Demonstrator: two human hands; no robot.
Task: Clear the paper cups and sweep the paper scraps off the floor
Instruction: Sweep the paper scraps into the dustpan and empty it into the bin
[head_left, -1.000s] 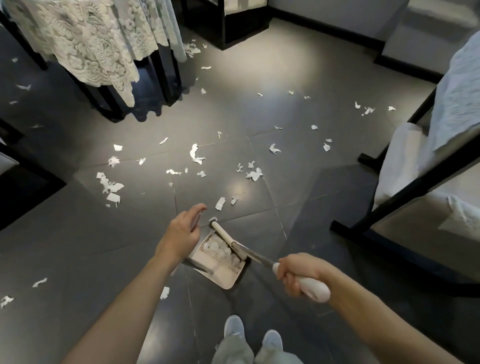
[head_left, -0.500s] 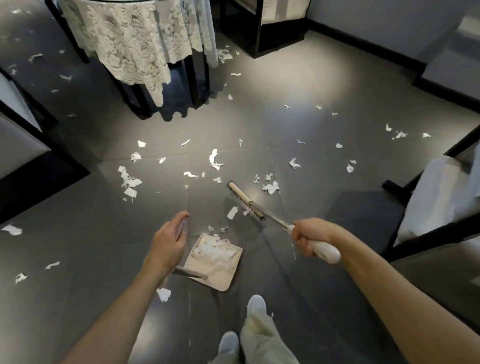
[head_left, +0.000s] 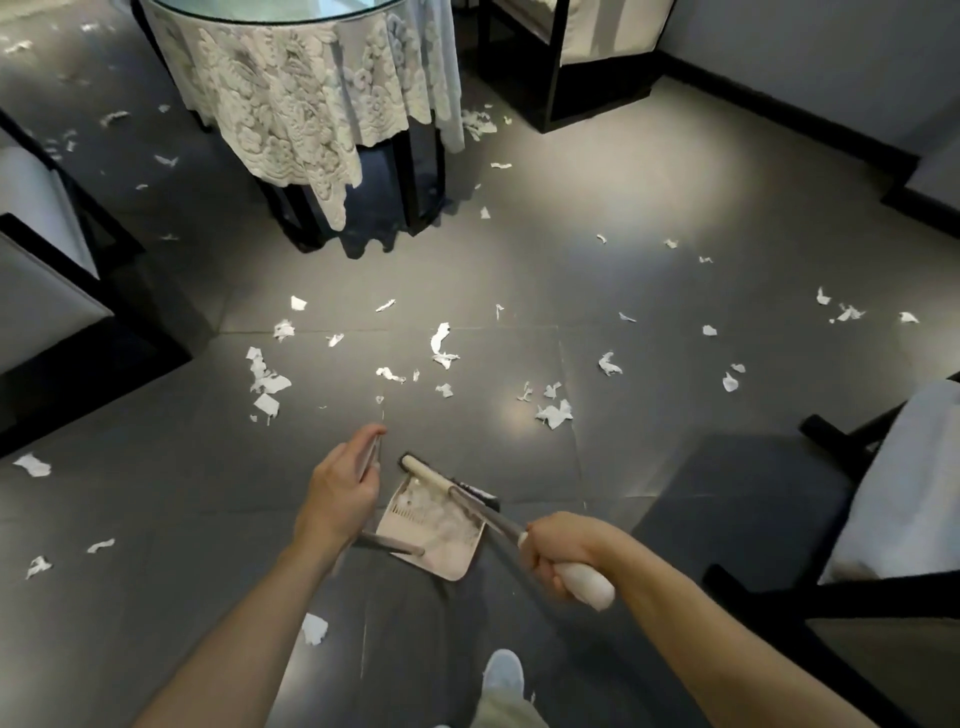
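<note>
A beige dustpan (head_left: 448, 558) rests on the dark floor in front of me with white paper scraps inside it. My left hand (head_left: 340, 488) grips the dustpan's upright metal handle (head_left: 375, 457). My right hand (head_left: 558, 551) grips the white handle of a broom (head_left: 584, 584). The broom head (head_left: 441, 480) lies across the pan's front lip. Several white paper scraps (head_left: 555, 414) are scattered over the floor beyond the pan. No paper cups are in view.
A round table with a lace cloth (head_left: 306, 98) stands at the top centre. Dark-framed chairs stand at the left (head_left: 52, 312), top right (head_left: 566, 62) and right (head_left: 893, 509). More scraps (head_left: 314, 629) lie near my shoe (head_left: 501, 670) and at the left.
The broom head has swept back from the floor scraps to the dustpan's lip, carrying a few scraps in. My left hand keeps hold of the dustpan handle. The view has shifted forward.
</note>
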